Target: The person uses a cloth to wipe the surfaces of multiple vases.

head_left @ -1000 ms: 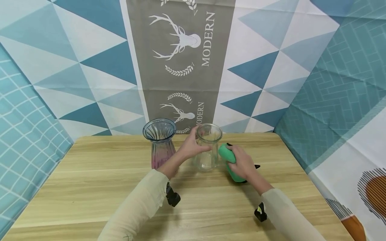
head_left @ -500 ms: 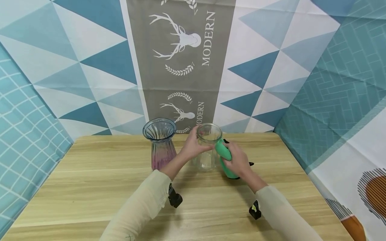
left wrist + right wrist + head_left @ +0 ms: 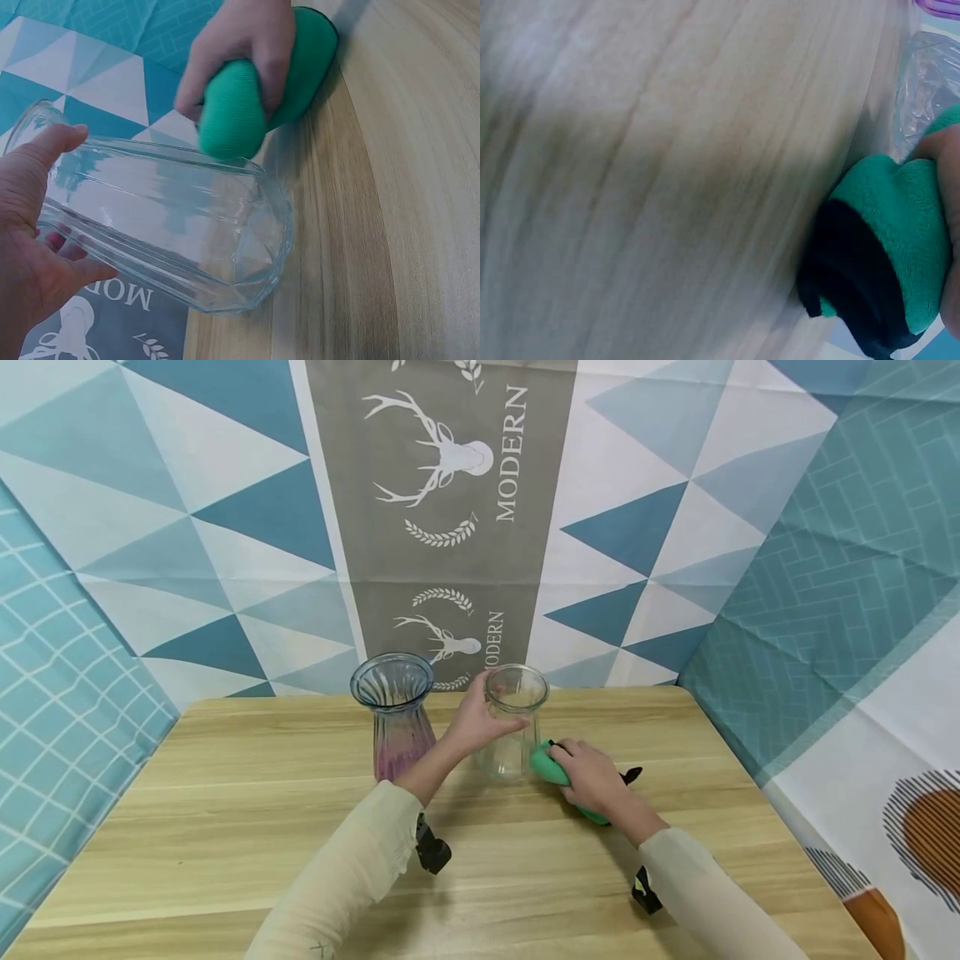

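Note:
A clear glass vase point(image 3: 507, 758) with a thick rim stands upright towards the back of the wooden table. My left hand point(image 3: 480, 725) holds it around the neck, thumb on the near side; the left wrist view shows the thumb and fingers on opposite sides of the glass point(image 3: 172, 217). My right hand point(image 3: 592, 777) grips a bunched, plush green cloth point(image 3: 550, 766) with a black edge. In the left wrist view, a rounded fold of the cloth point(image 3: 232, 120) is against or just in front of the vase's lower side. The right wrist view shows its black part point(image 3: 862, 255) near the tabletop.
A ribbed vase point(image 3: 401, 727), blue at the top and pink below, stands left of the clear one, partly behind my left forearm. Patterned fabric point(image 3: 442, 552) hangs just behind the table point(image 3: 225, 827) and on both sides.
My right hand moved up and left with the cloth along the vase, then back down to the vase's lower right side. The left hand keeps its hold. The head view shifted slightly.

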`<action>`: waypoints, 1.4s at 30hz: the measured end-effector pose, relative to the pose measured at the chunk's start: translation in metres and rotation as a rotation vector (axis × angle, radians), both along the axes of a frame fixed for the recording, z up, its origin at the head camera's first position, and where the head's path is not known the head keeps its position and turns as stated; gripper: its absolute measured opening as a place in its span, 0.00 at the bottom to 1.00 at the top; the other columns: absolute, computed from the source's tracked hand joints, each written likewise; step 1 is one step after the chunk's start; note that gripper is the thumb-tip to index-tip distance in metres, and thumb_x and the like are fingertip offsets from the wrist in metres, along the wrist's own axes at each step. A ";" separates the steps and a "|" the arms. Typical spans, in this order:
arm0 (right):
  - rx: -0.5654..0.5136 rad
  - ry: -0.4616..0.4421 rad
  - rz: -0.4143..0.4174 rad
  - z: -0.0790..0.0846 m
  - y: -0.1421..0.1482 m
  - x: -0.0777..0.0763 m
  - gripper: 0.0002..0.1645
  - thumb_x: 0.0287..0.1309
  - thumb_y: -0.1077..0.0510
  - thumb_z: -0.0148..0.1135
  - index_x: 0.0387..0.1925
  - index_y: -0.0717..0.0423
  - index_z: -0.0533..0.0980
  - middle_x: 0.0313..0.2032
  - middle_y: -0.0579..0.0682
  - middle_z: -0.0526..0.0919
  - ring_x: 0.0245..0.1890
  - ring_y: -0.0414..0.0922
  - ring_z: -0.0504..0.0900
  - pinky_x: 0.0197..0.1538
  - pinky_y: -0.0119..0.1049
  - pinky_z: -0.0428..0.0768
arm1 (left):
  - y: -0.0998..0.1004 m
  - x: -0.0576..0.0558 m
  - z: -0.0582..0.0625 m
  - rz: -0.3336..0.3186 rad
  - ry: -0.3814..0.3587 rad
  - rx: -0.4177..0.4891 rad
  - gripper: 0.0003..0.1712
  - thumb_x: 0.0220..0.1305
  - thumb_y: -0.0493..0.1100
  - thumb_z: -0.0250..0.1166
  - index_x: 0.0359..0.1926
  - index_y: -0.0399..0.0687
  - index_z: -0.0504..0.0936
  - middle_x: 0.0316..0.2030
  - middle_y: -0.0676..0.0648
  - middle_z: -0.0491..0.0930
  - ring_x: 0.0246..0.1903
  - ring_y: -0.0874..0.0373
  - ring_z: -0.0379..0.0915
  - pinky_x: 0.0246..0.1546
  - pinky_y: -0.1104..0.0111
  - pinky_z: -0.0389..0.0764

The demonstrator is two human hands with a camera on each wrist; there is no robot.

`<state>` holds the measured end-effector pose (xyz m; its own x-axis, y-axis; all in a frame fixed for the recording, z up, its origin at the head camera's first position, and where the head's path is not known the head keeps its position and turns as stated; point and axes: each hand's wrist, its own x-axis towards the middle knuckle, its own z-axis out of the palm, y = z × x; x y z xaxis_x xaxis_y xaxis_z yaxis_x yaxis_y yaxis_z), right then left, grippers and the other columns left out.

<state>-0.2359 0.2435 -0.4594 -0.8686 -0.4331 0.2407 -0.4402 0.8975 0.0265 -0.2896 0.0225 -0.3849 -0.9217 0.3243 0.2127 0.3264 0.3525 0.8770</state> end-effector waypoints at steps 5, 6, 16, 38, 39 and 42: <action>-0.016 -0.030 -0.020 -0.002 0.001 0.001 0.30 0.48 0.57 0.66 0.55 0.50 0.69 0.53 0.55 0.74 0.48 0.53 0.77 0.44 0.50 0.80 | 0.000 0.001 -0.001 0.015 0.004 0.000 0.56 0.46 0.49 0.75 0.70 0.45 0.51 0.56 0.40 0.68 0.60 0.46 0.64 0.60 0.52 0.69; -0.049 -0.030 -0.034 -0.001 0.002 0.001 0.31 0.48 0.58 0.66 0.56 0.51 0.69 0.53 0.55 0.74 0.48 0.54 0.77 0.44 0.50 0.80 | 0.000 0.002 -0.001 0.021 0.008 -0.005 0.56 0.46 0.49 0.75 0.70 0.45 0.51 0.57 0.40 0.68 0.60 0.46 0.64 0.60 0.52 0.70; -0.508 0.137 -0.147 0.029 0.000 -0.006 0.31 0.51 0.59 0.62 0.59 0.57 0.68 0.50 0.59 0.76 0.41 0.53 0.78 0.37 0.51 0.78 | 0.003 0.005 -0.002 0.110 0.029 0.009 0.60 0.40 0.52 0.77 0.70 0.46 0.52 0.63 0.37 0.57 0.62 0.41 0.60 0.60 0.49 0.69; -0.450 0.205 0.010 0.016 -0.014 -0.009 0.28 0.47 0.60 0.68 0.52 0.59 0.73 0.47 0.59 0.77 0.44 0.55 0.78 0.38 0.52 0.80 | -0.002 0.005 0.004 0.083 0.058 -0.034 0.58 0.44 0.48 0.76 0.70 0.43 0.50 0.56 0.39 0.67 0.56 0.45 0.66 0.55 0.53 0.74; -0.412 0.184 0.007 0.014 -0.013 -0.008 0.27 0.47 0.59 0.68 0.52 0.58 0.73 0.47 0.59 0.77 0.44 0.55 0.78 0.38 0.51 0.81 | -0.002 0.005 0.004 0.080 0.055 -0.037 0.58 0.44 0.48 0.76 0.70 0.43 0.50 0.56 0.39 0.67 0.56 0.45 0.66 0.55 0.53 0.73; -0.289 0.122 0.000 0.009 -0.008 -0.006 0.26 0.48 0.58 0.68 0.51 0.56 0.73 0.49 0.57 0.77 0.46 0.54 0.78 0.40 0.50 0.81 | -0.003 0.003 0.004 0.074 0.049 -0.036 0.58 0.44 0.47 0.75 0.71 0.44 0.50 0.57 0.40 0.67 0.57 0.45 0.66 0.56 0.53 0.73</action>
